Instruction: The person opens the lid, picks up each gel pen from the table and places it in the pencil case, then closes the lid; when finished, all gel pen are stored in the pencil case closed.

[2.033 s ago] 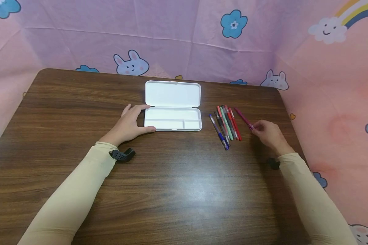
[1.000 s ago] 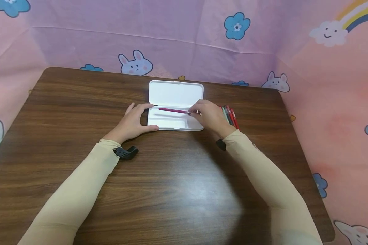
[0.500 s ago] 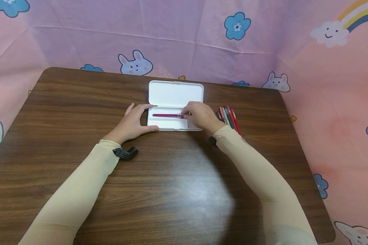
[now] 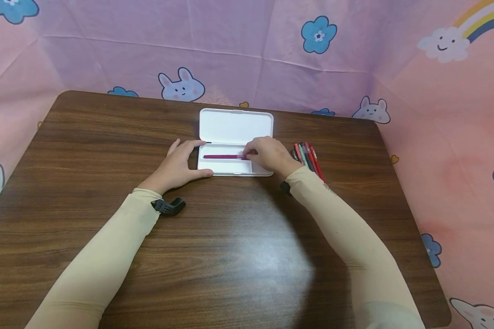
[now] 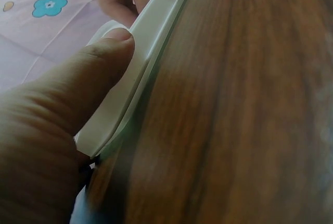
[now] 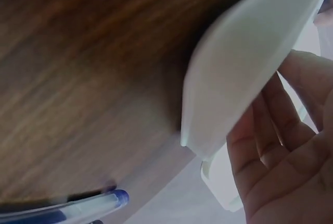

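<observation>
An open white pencil case [image 4: 226,167] lies on the table, its lid folded back. My left hand [image 4: 173,167] holds the case's left end, thumb on the front edge and a finger at the hinge side. In the left wrist view the thumb [image 5: 99,70] presses the case's white side wall. With my right hand [image 4: 270,155] I pinch the right end of a magenta pen [image 4: 222,156]. The pen lies lengthwise in the long rear compartment. That hand covers part of the case's right side. In the right wrist view the fingertips are hidden behind the case wall.
Right of the case lie several pens [image 4: 308,160], red, green and dark, partly hidden by my right forearm. A blue-capped clear pen [image 6: 93,207] shows in the right wrist view. The brown wooden table [image 4: 230,246] ends at patterned cloth behind and on the sides.
My right hand has carried the magenta pen leftward from beside the other pens into the case. In the last half second the pen has shifted slightly forward. My left hand keeps its place on the case.
</observation>
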Demonstrator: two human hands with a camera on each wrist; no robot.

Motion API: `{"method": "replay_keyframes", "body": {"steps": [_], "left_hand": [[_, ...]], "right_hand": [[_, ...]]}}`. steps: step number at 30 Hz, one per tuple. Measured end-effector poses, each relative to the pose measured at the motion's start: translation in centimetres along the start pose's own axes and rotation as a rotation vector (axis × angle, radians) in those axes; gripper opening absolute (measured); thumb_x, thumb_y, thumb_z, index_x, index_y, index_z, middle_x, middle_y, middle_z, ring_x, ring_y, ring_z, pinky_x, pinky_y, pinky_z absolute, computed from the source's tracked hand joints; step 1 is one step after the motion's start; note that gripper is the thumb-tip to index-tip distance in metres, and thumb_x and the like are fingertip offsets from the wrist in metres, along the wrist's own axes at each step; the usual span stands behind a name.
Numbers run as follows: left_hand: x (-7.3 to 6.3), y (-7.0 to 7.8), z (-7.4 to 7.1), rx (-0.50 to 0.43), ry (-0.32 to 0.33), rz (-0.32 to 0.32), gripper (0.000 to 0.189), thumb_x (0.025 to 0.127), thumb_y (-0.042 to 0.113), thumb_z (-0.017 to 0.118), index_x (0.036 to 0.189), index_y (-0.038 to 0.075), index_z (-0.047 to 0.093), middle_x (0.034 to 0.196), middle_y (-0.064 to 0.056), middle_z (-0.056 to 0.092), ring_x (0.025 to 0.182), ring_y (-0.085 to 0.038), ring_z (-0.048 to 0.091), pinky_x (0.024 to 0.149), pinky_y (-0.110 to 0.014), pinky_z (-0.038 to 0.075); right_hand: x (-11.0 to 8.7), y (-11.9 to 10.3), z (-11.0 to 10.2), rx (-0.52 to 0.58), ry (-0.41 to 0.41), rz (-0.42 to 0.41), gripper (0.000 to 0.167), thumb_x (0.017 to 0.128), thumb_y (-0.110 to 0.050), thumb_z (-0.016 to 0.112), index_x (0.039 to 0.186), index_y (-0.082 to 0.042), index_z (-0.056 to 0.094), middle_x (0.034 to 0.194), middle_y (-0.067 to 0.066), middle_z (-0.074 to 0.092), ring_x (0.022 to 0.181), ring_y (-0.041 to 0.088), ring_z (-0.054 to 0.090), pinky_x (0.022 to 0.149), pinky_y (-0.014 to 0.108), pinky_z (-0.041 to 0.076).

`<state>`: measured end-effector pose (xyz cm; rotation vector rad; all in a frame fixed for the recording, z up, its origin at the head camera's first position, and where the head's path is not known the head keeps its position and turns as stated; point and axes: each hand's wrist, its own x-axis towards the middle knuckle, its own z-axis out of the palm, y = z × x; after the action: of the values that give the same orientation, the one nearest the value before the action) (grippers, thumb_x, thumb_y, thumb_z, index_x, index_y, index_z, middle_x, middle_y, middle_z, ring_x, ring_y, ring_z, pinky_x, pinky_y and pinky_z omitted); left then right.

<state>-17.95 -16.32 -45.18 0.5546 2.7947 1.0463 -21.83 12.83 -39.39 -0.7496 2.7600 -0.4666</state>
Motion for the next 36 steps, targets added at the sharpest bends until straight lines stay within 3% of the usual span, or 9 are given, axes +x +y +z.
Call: {"method": "replay_keyframes", "body": {"steps": [7, 11, 15, 23, 30, 36], "left_hand": [[-0.1, -0.3, 0.2, 0.005, 0.002, -0.003, 0.097, 0.083, 0.060, 0.080, 0.157, 0.011, 0.039, 0.161, -0.014, 0.042, 0.151, -0.034, 0.033, 0.129, -0.047, -0.004], [-0.2, -0.4, 0.4, 0.004, 0.000, 0.001, 0.097, 0.084, 0.059, 0.081, 0.157, 0.011, 0.039, 0.160, -0.014, 0.042, 0.151, -0.035, 0.034, 0.130, -0.047, -0.004], [-0.3, -0.3, 0.3, 0.001, 0.003, -0.002, 0.096, 0.084, 0.057, 0.081, 0.157, 0.010, 0.039, 0.160, -0.014, 0.042, 0.151, -0.035, 0.033, 0.130, -0.048, -0.003], [-0.4, -0.1, 0.1, -0.001, 0.001, -0.011, 0.096, 0.084, 0.055, 0.082, 0.157, 0.010, 0.039, 0.160, -0.014, 0.042, 0.151, -0.035, 0.034, 0.130, -0.047, -0.004], [-0.2, -0.1, 0.1, 0.001, -0.005, -0.014, 0.096, 0.084, 0.057, 0.081, 0.158, 0.011, 0.038, 0.161, -0.013, 0.041, 0.152, -0.035, 0.032, 0.130, -0.047, -0.004], [-0.2, 0.3, -0.2, -0.005, -0.004, -0.013, 0.096, 0.084, 0.058, 0.080, 0.158, 0.012, 0.038, 0.161, -0.013, 0.041, 0.153, -0.034, 0.031, 0.130, -0.048, -0.004]], "right_hand": [[-0.8, 0.2, -0.7, -0.042, 0.006, -0.049, 0.021, 0.101, -0.019, 0.068, 0.120, -0.015, 0.077, 0.116, 0.002, 0.074, 0.105, 0.017, 0.066, 0.095, 0.038, 0.056], [-3.2, 1.3, -1.9, -0.072, 0.078, -0.101, 0.025, 0.100, -0.018, 0.070, 0.123, -0.011, 0.074, 0.114, 0.005, 0.072, 0.102, 0.020, 0.067, 0.089, 0.039, 0.058], [-6.5, 3.3, -3.3, -0.020, 0.198, -0.116, 0.029, 0.098, -0.015, 0.072, 0.126, -0.008, 0.071, 0.113, 0.009, 0.070, 0.099, 0.025, 0.067, 0.085, 0.042, 0.058], [-12.6, 9.0, -4.9, 0.188, 0.269, 0.113, 0.041, 0.099, -0.013, 0.071, 0.138, -0.004, 0.061, 0.128, 0.018, 0.064, 0.110, 0.034, 0.065, 0.094, 0.054, 0.055], [-16.4, 12.0, -3.3, 0.366, 0.162, 0.334, 0.044, 0.103, -0.027, 0.066, 0.143, -0.012, 0.055, 0.139, 0.011, 0.058, 0.119, 0.031, 0.060, 0.102, 0.056, 0.053], [-17.1, 12.7, -2.1, 0.364, 0.118, 0.341, 0.039, 0.103, -0.022, 0.067, 0.139, -0.010, 0.059, 0.132, 0.013, 0.062, 0.113, 0.031, 0.061, 0.098, 0.052, 0.054]]}}
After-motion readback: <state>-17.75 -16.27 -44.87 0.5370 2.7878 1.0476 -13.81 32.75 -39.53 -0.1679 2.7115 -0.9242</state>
